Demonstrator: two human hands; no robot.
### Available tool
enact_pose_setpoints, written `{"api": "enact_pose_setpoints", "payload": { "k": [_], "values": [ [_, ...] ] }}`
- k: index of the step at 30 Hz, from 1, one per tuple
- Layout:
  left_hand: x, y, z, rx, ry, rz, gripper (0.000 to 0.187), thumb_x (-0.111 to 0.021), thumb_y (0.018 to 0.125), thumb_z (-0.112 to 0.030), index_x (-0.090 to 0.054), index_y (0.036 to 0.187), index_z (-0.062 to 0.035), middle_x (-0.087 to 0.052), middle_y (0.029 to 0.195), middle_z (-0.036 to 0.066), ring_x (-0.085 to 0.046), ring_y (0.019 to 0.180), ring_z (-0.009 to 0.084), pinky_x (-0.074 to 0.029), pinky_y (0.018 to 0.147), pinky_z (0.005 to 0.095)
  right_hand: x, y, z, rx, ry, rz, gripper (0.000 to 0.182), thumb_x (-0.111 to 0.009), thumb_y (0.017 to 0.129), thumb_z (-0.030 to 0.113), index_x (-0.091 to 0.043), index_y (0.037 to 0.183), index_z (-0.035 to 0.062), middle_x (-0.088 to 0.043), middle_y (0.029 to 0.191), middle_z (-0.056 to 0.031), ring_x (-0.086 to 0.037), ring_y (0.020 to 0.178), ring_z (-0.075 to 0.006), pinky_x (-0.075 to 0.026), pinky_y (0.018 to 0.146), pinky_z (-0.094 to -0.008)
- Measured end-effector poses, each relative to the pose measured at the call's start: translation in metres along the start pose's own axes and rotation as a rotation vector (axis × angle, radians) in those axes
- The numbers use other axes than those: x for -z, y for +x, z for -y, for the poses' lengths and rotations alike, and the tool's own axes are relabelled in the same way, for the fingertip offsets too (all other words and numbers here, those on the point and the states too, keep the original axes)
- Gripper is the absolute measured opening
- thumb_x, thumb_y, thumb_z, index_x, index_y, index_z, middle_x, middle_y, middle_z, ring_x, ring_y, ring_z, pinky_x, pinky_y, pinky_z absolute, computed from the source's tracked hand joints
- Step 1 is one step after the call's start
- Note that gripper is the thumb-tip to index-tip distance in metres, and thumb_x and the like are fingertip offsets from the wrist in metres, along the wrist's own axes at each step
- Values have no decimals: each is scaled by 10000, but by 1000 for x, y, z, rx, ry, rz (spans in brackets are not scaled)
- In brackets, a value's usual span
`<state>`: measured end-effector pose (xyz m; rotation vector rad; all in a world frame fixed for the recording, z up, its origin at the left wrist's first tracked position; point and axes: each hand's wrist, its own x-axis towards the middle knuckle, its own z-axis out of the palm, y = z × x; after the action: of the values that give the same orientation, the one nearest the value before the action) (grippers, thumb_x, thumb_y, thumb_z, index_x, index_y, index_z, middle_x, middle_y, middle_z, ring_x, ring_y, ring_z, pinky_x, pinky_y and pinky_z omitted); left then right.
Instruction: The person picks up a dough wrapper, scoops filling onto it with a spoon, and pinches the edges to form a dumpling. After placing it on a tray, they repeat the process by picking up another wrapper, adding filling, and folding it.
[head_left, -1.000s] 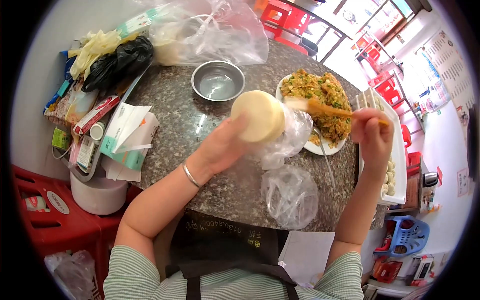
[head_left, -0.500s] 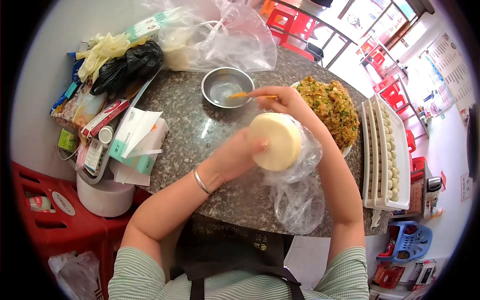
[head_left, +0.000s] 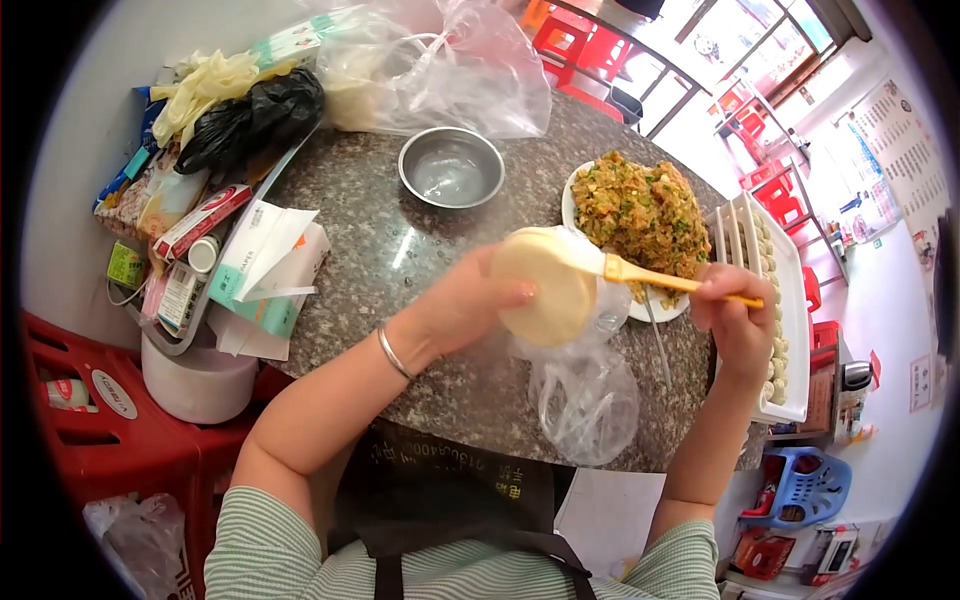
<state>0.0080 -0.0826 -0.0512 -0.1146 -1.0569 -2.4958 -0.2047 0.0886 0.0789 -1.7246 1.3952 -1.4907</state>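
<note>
My left hand holds up a stack of round, pale dumpling wrappers, thumb across the front face. A clear plastic bag hangs around and below the stack. In my right hand is a yellow-handled brush, pinched near its end and pointing left, its head right at the wrappers' edge. Behind them sits a metal bowl with clear liquid in it. A white plate heaped with chopped filling lies beyond the brush, and a thin metal utensil leans off its near edge.
Stacked white trays of formed dumplings stand at the table's right edge. On the left are a tissue pack, a black plastic bag and a tray of packets. A large clear bag lies at the back. Red stools stand farther off.
My right hand has lifted the brush out of the metal bowl and swung it right, bringing its head to the wrappers. My left hand still holds the stack, now turned slightly.
</note>
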Motion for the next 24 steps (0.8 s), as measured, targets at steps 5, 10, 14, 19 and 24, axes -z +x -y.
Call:
{"api": "enact_pose_setpoints", "payload": {
  "k": [5,10,14,19,24],
  "values": [
    [-5,-3,-4,-72,-50,-52,442,-706,863,-174,-562,1242,2,-647,1163,86,-628,1046,174,-501,937,339,5,-30,8,-5,-16,-9,423,-675,887,412,-703,899,-9,-597,636,-72,-538,558,-133,-385,522,-247],
    [-2,-3,1,-66,-180,-152,394,-677,890,-174,-572,1235,-16,-652,1158,79,-638,1023,167,-513,917,335,-15,-37,3,-102,5,20,377,-672,900,358,-711,930,-16,-610,653,-77,-562,551,-128,-413,491,-244],
    [-3,-4,0,-19,-103,-114,380,-674,893,-168,-582,1225,-9,-658,1152,81,-644,1015,166,-511,920,333,-22,-14,-5,-141,32,47,324,-666,913,309,-711,936,-11,-617,687,-61,-562,551,-111,-424,492,-239],
    [-4,-3,-5,27,-82,-66,366,-676,886,-157,-595,1205,4,-666,1136,91,-646,1012,158,-511,920,328,25,23,-8,1,25,37,334,-607,954,312,-681,939,-13,-553,641,-7,-489,533,-77,-362,480,-214],
    [-2,-3,-3,75,-54,-53,375,-669,893,-164,-584,1204,29,-663,1139,93,-651,997,157,-514,913,315,19,53,-7,-20,-43,29,285,-548,980,241,-673,965,-14,-531,643,2,-471,579,-62,-347,528,-201]
  ]
}}
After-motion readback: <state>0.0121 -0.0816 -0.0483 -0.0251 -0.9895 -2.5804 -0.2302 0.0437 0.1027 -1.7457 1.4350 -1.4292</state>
